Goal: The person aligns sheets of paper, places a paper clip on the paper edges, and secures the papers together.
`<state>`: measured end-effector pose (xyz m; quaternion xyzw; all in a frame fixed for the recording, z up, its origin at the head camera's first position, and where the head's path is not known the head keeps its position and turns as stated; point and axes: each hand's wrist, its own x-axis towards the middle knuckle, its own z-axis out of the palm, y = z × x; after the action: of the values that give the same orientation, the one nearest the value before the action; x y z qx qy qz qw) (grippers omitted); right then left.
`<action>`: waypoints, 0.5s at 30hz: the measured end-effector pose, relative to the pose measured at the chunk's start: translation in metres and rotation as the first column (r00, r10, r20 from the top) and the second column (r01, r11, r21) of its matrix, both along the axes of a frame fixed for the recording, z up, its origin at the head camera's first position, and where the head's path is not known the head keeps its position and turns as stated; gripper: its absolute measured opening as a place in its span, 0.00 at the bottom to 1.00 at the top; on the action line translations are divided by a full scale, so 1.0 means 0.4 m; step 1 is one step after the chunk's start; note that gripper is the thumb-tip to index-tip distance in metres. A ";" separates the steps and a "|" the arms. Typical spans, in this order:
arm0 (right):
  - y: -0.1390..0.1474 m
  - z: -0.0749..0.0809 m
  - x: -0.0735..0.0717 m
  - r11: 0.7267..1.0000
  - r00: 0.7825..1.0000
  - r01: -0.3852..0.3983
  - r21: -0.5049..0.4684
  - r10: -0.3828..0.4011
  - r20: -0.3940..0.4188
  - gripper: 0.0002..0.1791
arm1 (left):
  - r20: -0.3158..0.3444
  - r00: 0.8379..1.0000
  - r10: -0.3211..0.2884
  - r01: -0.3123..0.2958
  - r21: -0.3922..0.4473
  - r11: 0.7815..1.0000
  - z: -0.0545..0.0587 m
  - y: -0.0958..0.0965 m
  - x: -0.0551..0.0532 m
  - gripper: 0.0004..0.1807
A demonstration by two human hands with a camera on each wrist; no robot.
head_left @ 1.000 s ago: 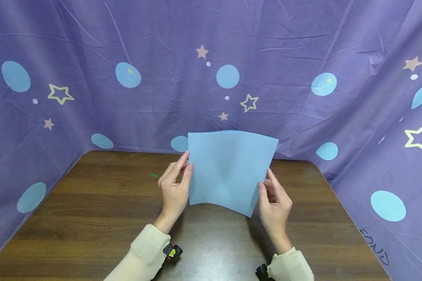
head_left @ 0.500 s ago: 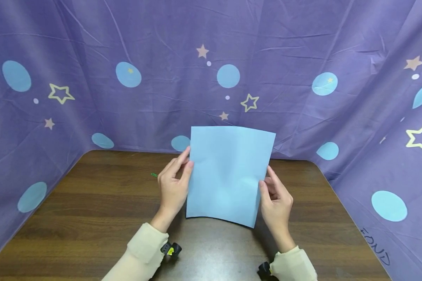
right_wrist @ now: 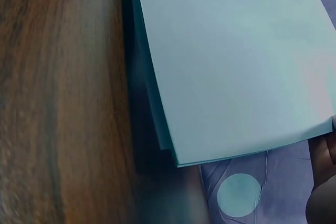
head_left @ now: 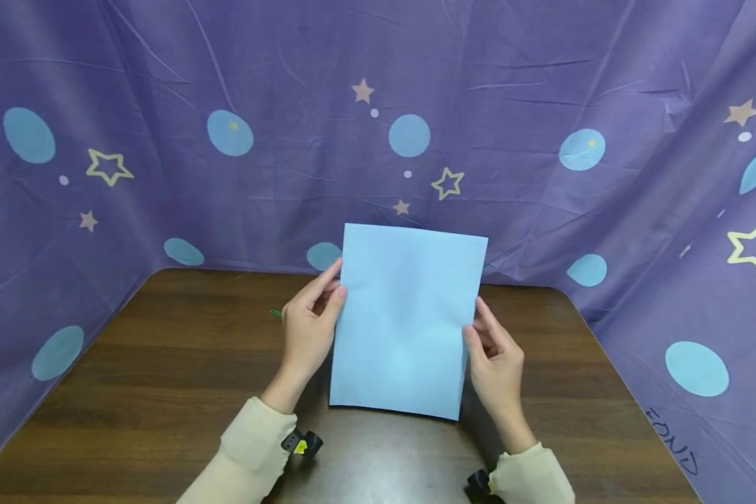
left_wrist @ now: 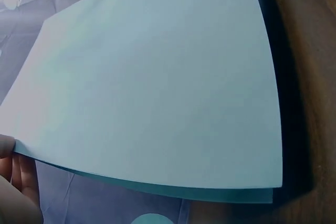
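Now that the paper [head_left: 406, 325] faces the head view more squarely and bows less than a second ago | left hand [head_left: 306, 332] and right hand [head_left: 498, 360]: fingers [head_left: 323, 283] pinching its opposite sides | paper tilted over tabletop [head_left: 157, 399] | hold seems steady, rear layer [left_wrist: 236, 195] not flush

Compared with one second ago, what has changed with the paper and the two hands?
The blue paper has tilted to face the head camera more fully: its lower edge came down in view, its upper edge rose slightly, and its bow flattened. Nothing was released: the left hand and right hand still hold its side edges. The green clip stayed on the table.
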<state>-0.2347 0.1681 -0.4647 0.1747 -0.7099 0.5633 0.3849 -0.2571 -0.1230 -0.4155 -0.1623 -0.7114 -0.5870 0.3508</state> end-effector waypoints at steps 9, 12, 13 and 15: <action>-0.026 0.038 0.029 1.000 0.999 0.015 0.006 -0.015 0.042 0.29 | 0.124 0.991 -0.043 0.036 0.060 0.998 -0.013 -0.006 -0.010 0.23; -0.035 0.051 0.041 1.000 0.999 0.016 0.014 -0.016 0.040 0.28 | 0.152 0.987 -0.047 0.038 0.060 0.997 -0.018 -0.007 -0.013 0.23; -0.035 0.052 0.043 1.000 0.999 0.018 0.017 -0.018 0.044 0.28 | 0.160 0.986 -0.047 0.038 0.057 0.998 -0.020 -0.008 -0.013 0.23; -0.037 0.052 0.045 1.000 0.998 0.021 0.024 -0.022 0.058 0.28 | 0.182 0.982 -0.051 0.042 0.049 0.998 -0.021 -0.009 -0.014 0.23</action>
<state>-0.2168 0.1534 -0.4440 0.1550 -0.7292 0.5559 0.3678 -0.2626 -0.1268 -0.4240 -0.1163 -0.7233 -0.6232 0.2737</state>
